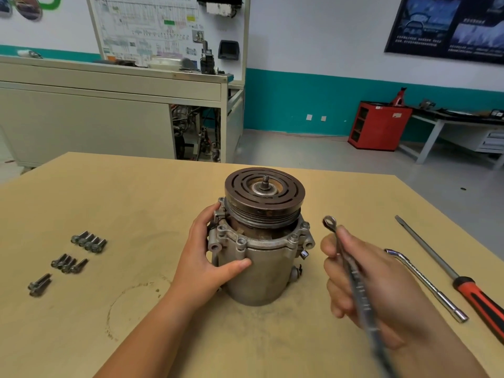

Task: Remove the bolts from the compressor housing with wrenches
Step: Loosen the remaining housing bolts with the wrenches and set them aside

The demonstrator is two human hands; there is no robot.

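The grey compressor housing stands upright in the middle of the wooden table, its dark pulley on top. Bolts sit in the flange below the pulley. My left hand grips the housing's left side, thumb across the front. To the right of the housing, my right hand holds a steel ring wrench, whose ring end points up and stands clear of the flange. Several removed bolts lie in three groups at the left.
An L-shaped socket wrench and a long screwdriver with a red and black handle lie on the table at the right. A beige workbench cabinet and a red cabinet stand across the room.
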